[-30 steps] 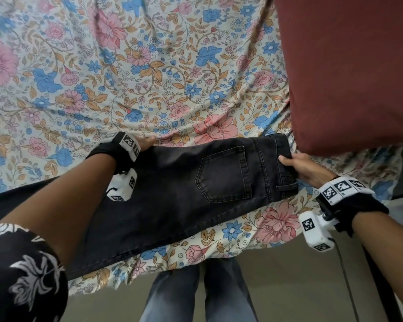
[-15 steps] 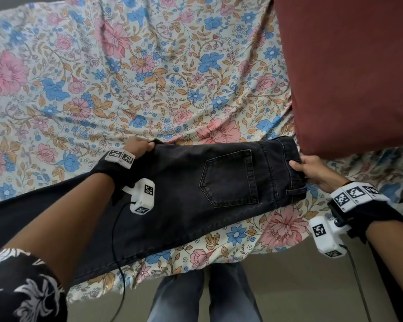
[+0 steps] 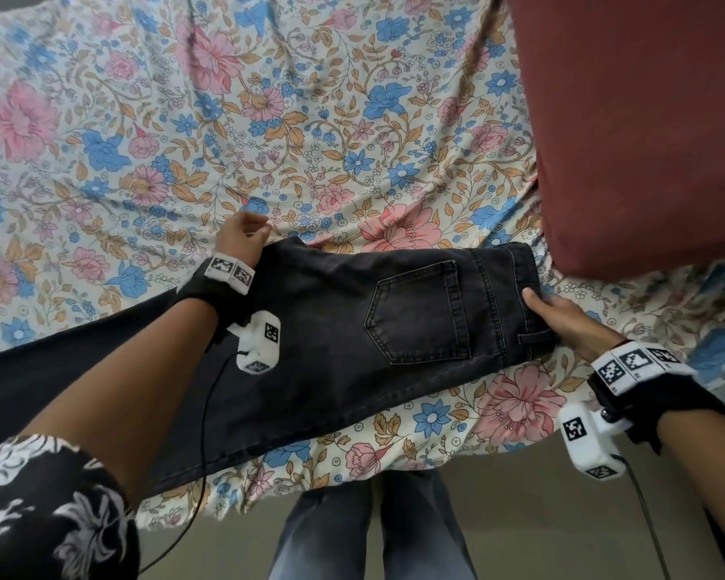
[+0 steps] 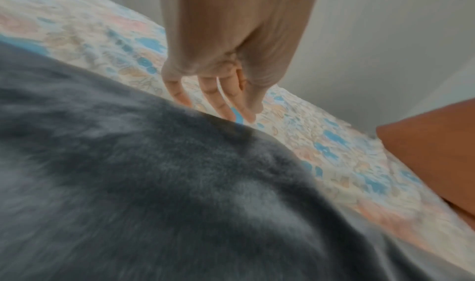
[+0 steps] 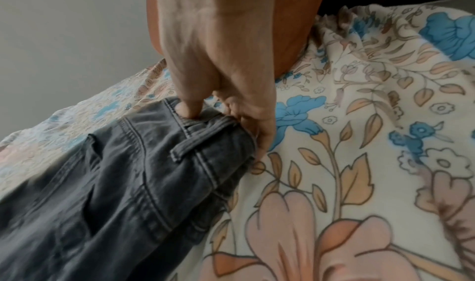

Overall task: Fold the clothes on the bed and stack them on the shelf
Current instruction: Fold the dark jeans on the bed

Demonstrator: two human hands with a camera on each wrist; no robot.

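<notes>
Folding step in hand: the jeans (image 3: 352, 341) are laid flat on the bedsheet (image 3: 268, 119) near the bed's front edge, already doubled leg on leg, back pocket (image 3: 419, 311) up, waistband to the right, legs running off left under the left arm. No shelf is seen in any view.

The right hand (image 3: 561, 324) is clamped on the waistband (image 5: 205, 123): thumb on top, fingers (image 5: 257, 123) curled under the band edge, a belt loop (image 5: 185, 151) just beside the grip. The left hand (image 3: 241, 240) is set at the far edge of the jeans near the crotch; its fingers (image 4: 221, 102) hang loosely, tips at the denim edge and the sheet, nothing seen held. The left wrist view is blurred, so contact with the cloth cannot be told for sure.

Judged next: the far edge is to be smoothed, then the legs brought over toward the waistband. For that, the left hand must be moved down the legs for a fresh grip while the waistband is pinned. A risk is judged in the red pillow (image 3: 628, 119) just beside the waistband, crowding the fold.

No brand, label or readable writing is seen on the jeans. Only square black-and-white marker tags are seen on the wristbands (image 3: 628, 366) and wrist cameras; no text on them.
</notes>
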